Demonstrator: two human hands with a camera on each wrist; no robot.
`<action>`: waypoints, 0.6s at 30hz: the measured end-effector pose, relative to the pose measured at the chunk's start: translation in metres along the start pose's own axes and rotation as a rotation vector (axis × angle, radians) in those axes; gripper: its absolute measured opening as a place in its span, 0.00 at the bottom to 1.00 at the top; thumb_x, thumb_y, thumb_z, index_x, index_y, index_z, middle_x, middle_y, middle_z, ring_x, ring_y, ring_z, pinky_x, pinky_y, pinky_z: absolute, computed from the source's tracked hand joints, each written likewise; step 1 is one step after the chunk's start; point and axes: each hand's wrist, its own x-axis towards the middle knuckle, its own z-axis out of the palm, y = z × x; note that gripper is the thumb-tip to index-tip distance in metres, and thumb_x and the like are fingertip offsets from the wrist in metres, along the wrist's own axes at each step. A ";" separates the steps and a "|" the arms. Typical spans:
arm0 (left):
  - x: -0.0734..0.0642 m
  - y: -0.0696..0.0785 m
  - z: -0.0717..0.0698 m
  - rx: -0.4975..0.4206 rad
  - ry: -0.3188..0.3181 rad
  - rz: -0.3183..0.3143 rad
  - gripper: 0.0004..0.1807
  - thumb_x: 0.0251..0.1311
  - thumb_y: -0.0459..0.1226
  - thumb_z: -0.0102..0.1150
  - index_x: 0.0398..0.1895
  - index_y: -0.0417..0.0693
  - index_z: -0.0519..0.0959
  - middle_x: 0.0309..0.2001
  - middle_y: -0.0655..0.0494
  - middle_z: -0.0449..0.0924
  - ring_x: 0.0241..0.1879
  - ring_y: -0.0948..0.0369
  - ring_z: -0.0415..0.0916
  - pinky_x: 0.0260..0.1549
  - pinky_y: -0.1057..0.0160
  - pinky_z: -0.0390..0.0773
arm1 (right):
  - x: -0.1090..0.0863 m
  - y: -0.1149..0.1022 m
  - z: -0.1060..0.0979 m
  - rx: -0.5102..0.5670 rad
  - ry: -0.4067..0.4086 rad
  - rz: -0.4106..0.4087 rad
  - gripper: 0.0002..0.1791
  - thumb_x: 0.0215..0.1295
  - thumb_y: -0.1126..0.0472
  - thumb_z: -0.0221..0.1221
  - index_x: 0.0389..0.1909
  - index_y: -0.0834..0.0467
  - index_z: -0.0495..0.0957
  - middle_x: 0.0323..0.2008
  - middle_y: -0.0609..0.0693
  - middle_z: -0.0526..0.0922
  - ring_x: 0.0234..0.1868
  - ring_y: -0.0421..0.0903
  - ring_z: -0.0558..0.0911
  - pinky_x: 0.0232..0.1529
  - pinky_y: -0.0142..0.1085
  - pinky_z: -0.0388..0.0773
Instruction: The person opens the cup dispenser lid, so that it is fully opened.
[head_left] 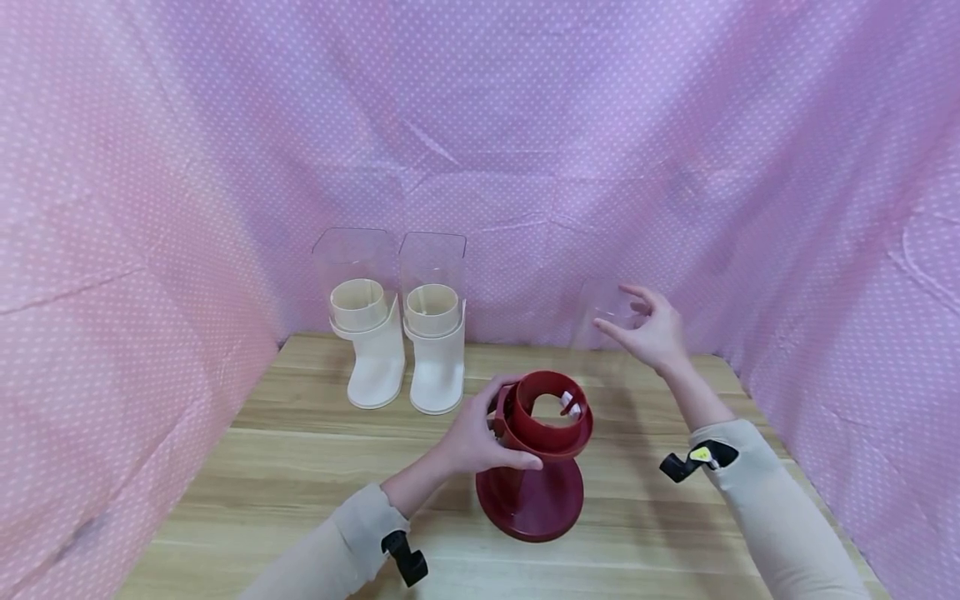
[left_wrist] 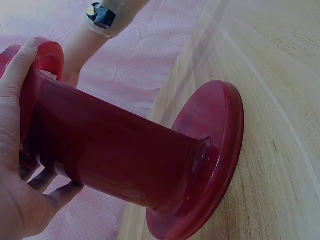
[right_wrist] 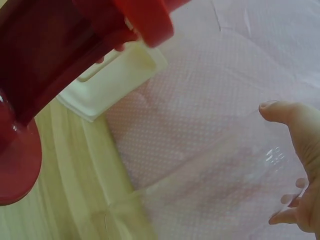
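My left hand [head_left: 480,433] grips a red dispenser stand [head_left: 536,500] just below its ring-shaped top, thumb at the front. The stand has a thick column and a round base [left_wrist: 227,120], which is at the tabletop. Inside the ring, small white parts [head_left: 572,406] show at the right. Behind and to the right, my right hand [head_left: 651,331] holds a clear plastic container [head_left: 594,310] between thumb and fingers, raised over the back of the table. Its see-through wall [right_wrist: 200,180] slants down and away from the fingers in the right wrist view.
Two cream dispensers, a left one [head_left: 375,367] and a right one [head_left: 437,371], stand side by side at the back left, clear containers on top. The wooden table [head_left: 300,483] ends at a pink dotted curtain [head_left: 525,167] behind and at both sides.
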 end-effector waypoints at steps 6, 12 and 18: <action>0.000 -0.002 -0.001 -0.005 0.003 -0.006 0.56 0.43 0.53 0.88 0.77 0.65 0.65 0.68 0.64 0.78 0.64 0.59 0.79 0.54 0.63 0.86 | 0.000 0.012 0.010 0.033 -0.018 0.003 0.45 0.56 0.47 0.80 0.74 0.54 0.74 0.74 0.64 0.73 0.69 0.68 0.78 0.62 0.64 0.81; 0.001 -0.002 -0.002 -0.008 -0.001 -0.020 0.55 0.43 0.52 0.88 0.76 0.69 0.65 0.68 0.65 0.77 0.64 0.60 0.79 0.55 0.63 0.86 | 0.000 0.020 0.017 0.024 -0.022 -0.006 0.44 0.56 0.48 0.80 0.73 0.55 0.75 0.73 0.66 0.73 0.68 0.69 0.78 0.60 0.64 0.82; 0.003 -0.005 -0.003 -0.004 -0.007 -0.012 0.56 0.43 0.51 0.88 0.77 0.66 0.65 0.69 0.62 0.78 0.65 0.60 0.79 0.57 0.63 0.85 | -0.002 0.024 0.023 0.010 -0.024 -0.019 0.44 0.56 0.50 0.80 0.72 0.55 0.75 0.72 0.66 0.74 0.68 0.68 0.79 0.60 0.62 0.83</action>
